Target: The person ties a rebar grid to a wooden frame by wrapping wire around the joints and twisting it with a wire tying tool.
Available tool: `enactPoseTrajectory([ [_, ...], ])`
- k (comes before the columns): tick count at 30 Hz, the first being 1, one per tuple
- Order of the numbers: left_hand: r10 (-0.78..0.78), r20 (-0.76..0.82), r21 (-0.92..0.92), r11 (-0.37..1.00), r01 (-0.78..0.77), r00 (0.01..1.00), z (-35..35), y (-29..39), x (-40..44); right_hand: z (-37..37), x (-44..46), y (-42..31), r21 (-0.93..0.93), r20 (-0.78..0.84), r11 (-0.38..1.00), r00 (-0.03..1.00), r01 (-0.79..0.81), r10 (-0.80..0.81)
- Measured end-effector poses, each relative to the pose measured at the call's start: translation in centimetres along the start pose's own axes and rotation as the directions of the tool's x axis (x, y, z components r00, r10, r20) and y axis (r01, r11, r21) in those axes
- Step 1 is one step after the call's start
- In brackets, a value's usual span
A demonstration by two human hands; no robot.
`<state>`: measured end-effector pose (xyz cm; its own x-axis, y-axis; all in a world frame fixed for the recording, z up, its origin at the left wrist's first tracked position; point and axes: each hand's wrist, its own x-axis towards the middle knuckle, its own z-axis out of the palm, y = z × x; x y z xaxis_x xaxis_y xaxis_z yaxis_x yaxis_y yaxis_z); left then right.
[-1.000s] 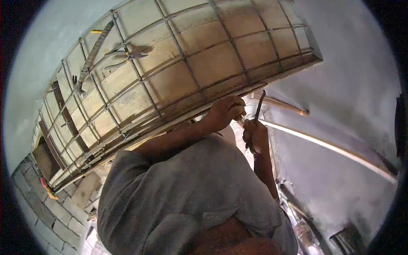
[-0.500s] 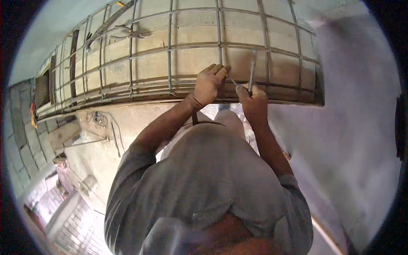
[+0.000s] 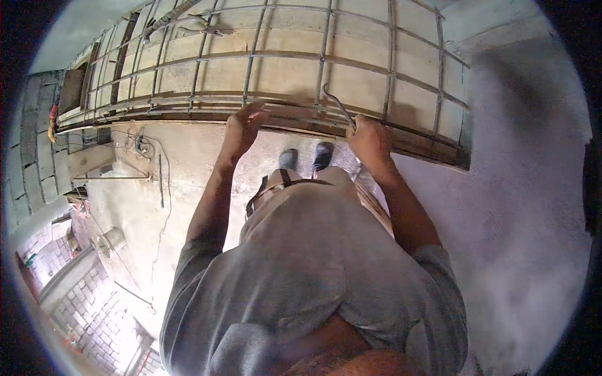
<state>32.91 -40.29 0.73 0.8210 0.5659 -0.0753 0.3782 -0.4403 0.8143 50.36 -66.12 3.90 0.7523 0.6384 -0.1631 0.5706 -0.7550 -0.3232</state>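
Observation:
A grid of steel rebar lies over a wooden formwork board in front of me. My right hand, at the front edge, is closed around a rebar tying hook. The hook's bent tip points up and away, over the front bars. My left hand is at the front edge further left, near a crossing of the bars. Motion smears its fingers, and I cannot make out anything in them.
Pliers and what looks like a hammer lie on the grid at upper left. Below left are a loose cable and a bucket on the floor. A wall stands to the right.
My hands were close together at the front bars, with a thin wire between them. Now the left hand has moved left, apart from the right. The tying hook has swung to lean left.

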Motion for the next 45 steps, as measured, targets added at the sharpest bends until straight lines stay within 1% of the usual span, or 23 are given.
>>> enactPoseTrajectory([
  [6, 0.076, -0.043, -0.148, 0.986, -0.082, 0.996, 2.1, -5.6, -0.6, 0.1, 1.5, -2.0, -0.096, 0.082, 0.995, 0.997, 0.001, 0.007],
  [9, 0.137, -0.059, -0.031, 0.99, -0.139, 0.989, -0.2, -0.8, -1.5, 0.7, 3.3, -2.9, -0.174, 0.137, 0.984, 0.99, 0.048, -0.024],
  [13, 0.152, -0.026, -0.098, 0.983, -0.154, 0.988, -0.8, -1.9, -1.4, 0.7, 4.9, -6.2, -0.294, 0.177, 0.951, 0.983, 0.096, -0.045],
  [16, 0.181, -0.034, -0.171, 0.968, -0.184, 0.983, -1.5, -2.1, -1.9, 1.5, 5.6, -8.5, -0.305, 0.244, 0.938, 0.966, 0.163, -0.088],
  [19, 0.119, 0.042, -0.141, 0.984, -0.112, 0.992, -2.4, -1.6, -1.5, 1.5, 6.1, -10.2, -0.266, 0.272, 0.947, 0.956, 0.181, -0.107],
  [21, 0.317, 0.065, -0.03, 0.948, -0.316, 0.946, -3.1, -1.4, -0.9, 0.5, 6.8, -10.6, -0.266, 0.333, 0.952, 0.941, 0.151, -0.056],
  [23, 0.269, 0.105, -0.09, 0.961, -0.26, 0.957, -3.0, -1.8, -0.5, 0.1, 7.6, -9.1, -0.267, 0.402, 0.956, 0.915, 0.118, -0.001],
  [25, 0.325, 0.098, -0.017, 0.945, -0.325, 0.94, -2.9, -0.4, 0.2, 0.5, 9.6, -5.7, -0.248, 0.545, 0.95, 0.838, 0.192, -0.027],
  [26, 0.421, 0.081, 0.007, 0.906, -0.422, 0.904, -2.4, -0.4, 0.9, 0.9, 10.0, -4.7, -0.246, 0.549, 0.95, 0.835, 0.193, -0.028],
  [27, 0.418, 0.084, 0.008, 0.907, -0.42, 0.905, -1.8, 0.1, 1.2, 1.5, 10.3, -3.7, -0.249, 0.557, 0.958, 0.83, 0.143, 0.021],
  [29, 0.427, 0.262, 0.049, 0.89, -0.454, 0.865, -0.8, 1.2, 2.2, 2.7, 11.0, -2.2, -0.245, 0.564, 0.965, 0.824, 0.093, 0.064],
  [30, 0.424, 0.268, 0.053, 0.89, -0.453, 0.865, -0.2, 1.4, 2.6, 3.1, 11.2, -1.8, -0.235, 0.563, 0.965, 0.826, 0.115, 0.038],
  [33, 0.492, 0.517, 0.19, 0.732, -0.654, 0.7, 2.3, 2.0, 3.8, 4.3, 11.0, 0.0, -0.133, 0.54, 0.984, 0.841, 0.117, -0.027],
  [34, 0.571, 0.427, 0.252, 0.669, -0.699, 0.701, 4.1, 0.6, 3.9, 4.6, 10.8, 0.6, -0.051, 0.51, 0.993, 0.857, 0.11, -0.069],
  [35, 0.583, 0.439, 0.233, 0.661, -0.713, 0.684, 5.4, -1.1, 4.2, 5.3, 10.6, 0.8, -0.036, 0.495, 0.998, 0.868, 0.047, -0.023],
  [37, 0.397, 0.616, 0.357, 0.629, -0.69, 0.681, 6.9, -0.6, 5.2, 2.6, 9.4, -1.3, 0.037, 0.481, 0.999, 0.877, -0.027, 0.006],
  [38, 0.638, 0.48, 0.24, 0.564, -0.79, 0.602, 8.0, -2.2, 5.6, 6.1, 10.0, 0.6, -0.068, 0.404, 0.998, 0.914, 0.011, 0.017],
  [39, 0.821, 0.295, 0.143, 0.468, -0.872, 0.489, 9.1, -4.2, 5.9, 2.2, 8.6, -2.5, -0.027, 0.334, 0.987, 0.929, -0.159, 0.159],
  [41, 0.926, -0.019, -0.188, 0.367, -0.911, 0.377, 10.2, -5.3, 6.9, 4.8, 8.5, -1.1, 0.135, 0.196, 0.99, 0.98, -0.047, 0.02],
  [42, 0.931, -0.031, -0.209, 0.349, -0.913, 0.363, 11.0, -6.9, 7.0, 4.3, 8.2, -1.5, 0.107, 0.186, 0.991, 0.981, -0.076, 0.055],
  [43, 0.774, 0.196, -0.269, 0.633, -0.726, 0.602, 12.3, -9.1, 7.0, 3.8, 7.6, -2.1, 0.084, 0.177, 0.991, 0.981, -0.1, 0.084],
  [44, 0.519, 0.428, -0.241, 0.854, -0.461, 0.739, 13.2, -10.0, 6.6, 3.6, 7.2, -2.2, 0.077, 0.172, 0.991, 0.98, -0.113, 0.098],
  [45, 0.525, 0.432, -0.249, 0.851, -0.463, 0.733, 11.7, -6.9, 6.2, 3.5, 6.8, -2.3, 0.142, 0.12, 0.986, 0.99, -0.09, 0.073],
])
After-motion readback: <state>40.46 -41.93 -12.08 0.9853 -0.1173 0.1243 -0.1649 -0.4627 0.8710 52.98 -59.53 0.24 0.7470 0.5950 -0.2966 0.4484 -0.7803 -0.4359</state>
